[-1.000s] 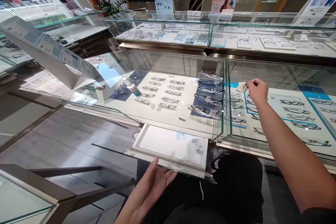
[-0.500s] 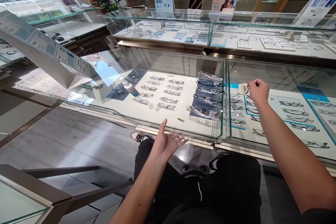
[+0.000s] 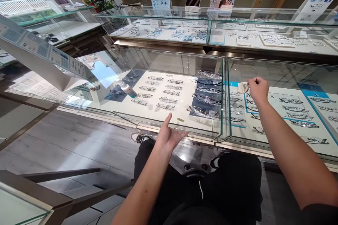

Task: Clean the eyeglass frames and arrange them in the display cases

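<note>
My right hand (image 3: 259,90) is closed in a pinch at the edge of a crumpled cream cloth (image 3: 242,87), over the right-hand glass display case. My left hand (image 3: 169,136) is open and empty at the front edge of the left case, palm turned up and thumb raised. A white spray bottle (image 3: 126,88) with a blue-and-white label stands tilted in view on the left glass top. Rows of eyeglasses (image 3: 168,100) lie on a white board beneath the glass, with darker frames (image 3: 207,99) on a navy strip nearer my right hand.
A folded sign (image 3: 50,58) leans over the left end of the counter. Behind runs a second glass counter (image 3: 169,46) with more eyeglasses and upright cards (image 3: 160,2). A dark-framed chair or table edge (image 3: 39,191) stands at lower left. My legs are under the counter's front edge.
My left hand has risen slightly toward the glass edge and its fingers have drawn closer together. The right hand and cloth stay nearly in place; the view shifts slightly.
</note>
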### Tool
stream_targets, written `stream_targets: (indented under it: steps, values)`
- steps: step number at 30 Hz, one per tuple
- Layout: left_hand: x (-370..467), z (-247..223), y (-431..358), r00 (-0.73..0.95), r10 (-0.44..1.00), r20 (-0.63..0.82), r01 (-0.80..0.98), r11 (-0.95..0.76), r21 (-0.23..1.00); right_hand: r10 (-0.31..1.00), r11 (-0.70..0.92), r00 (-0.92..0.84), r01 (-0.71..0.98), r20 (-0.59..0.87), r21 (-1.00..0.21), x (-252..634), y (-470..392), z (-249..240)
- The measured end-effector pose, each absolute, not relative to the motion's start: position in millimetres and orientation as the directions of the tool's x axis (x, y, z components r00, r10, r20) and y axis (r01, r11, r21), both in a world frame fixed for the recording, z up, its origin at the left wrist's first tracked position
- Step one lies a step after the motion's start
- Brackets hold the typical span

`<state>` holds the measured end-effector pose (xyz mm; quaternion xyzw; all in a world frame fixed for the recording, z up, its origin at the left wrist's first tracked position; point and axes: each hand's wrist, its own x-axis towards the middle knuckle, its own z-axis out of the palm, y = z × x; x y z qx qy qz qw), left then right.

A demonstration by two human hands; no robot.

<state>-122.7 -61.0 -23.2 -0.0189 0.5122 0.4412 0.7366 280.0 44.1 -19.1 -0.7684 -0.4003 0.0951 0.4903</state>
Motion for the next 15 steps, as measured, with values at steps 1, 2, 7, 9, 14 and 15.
stream_targets:
  steps: [1, 2, 7, 9, 14, 15]
  values:
    - [-122, -26, -64, 0.084, 0.626, -0.775, -0.665, 0.615, 0.425, 0.708, -0.195, 0.661, 0.522, 0.25, -0.83, 281, 45, -20]
    - [-123, -31, -69, 0.082, 0.632, -0.77, -0.649, 0.621, 0.441, 0.706, -0.192, 0.662, 0.523, 0.253, -0.83, 282, 45, -20]
    - [-135, -44, -110, 0.092, 0.774, -0.627, -0.083, 0.633, 0.769, 0.67, -0.191, 0.691, 0.512, 0.27, -0.837, 287, 46, -22]
    - [-140, -27, -123, 0.282, 0.775, -0.566, 0.42, 0.431, 0.799, 0.652, -0.186, 0.704, 0.507, 0.281, -0.841, 289, 47, -23]
    - [-128, 48, -105, 0.625, 0.684, -0.377, 0.686, -0.249, 0.684, 0.658, -0.2, 0.73, 0.407, 0.186, -0.892, 288, 47, -20]
    - [-121, 57, -93, 0.622, 0.728, -0.288, 0.689, -0.334, 0.643, 0.667, -0.192, 0.724, 0.395, 0.176, -0.898, 287, 47, -18]
